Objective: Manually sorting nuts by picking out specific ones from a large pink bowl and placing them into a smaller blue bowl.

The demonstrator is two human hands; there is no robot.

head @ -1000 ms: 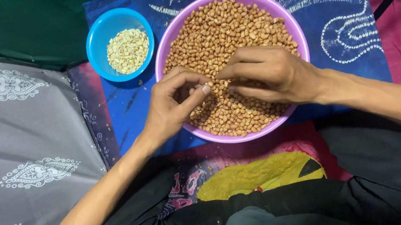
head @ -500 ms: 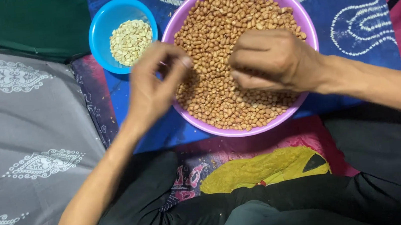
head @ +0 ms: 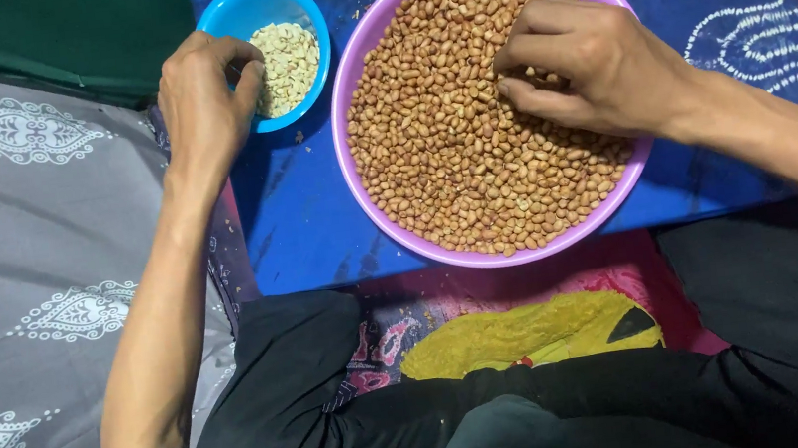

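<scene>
Left hand point(head: 203, 101) hovered, fingers bunched, at blue bowl point(head: 235, 17) upper left; right hand point(head: 591, 62) pinched brown peanuts point(head: 450, 148) in purple bowl point(head: 354, 49).

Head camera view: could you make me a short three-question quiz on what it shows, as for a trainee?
1. True or false: the left hand is at the rim of the blue bowl.
2. Which does the purple bowl hold? A) pale skinned peanuts B) brown peanuts C) nothing
3. Where does the right hand rest?

Key
1. True; its fingertips reach the pale peanuts inside.
2. B; the brown peanuts nearly fill it.
3. On the brown peanuts at the purple bowl's upper right, fingers curled into them.
</scene>
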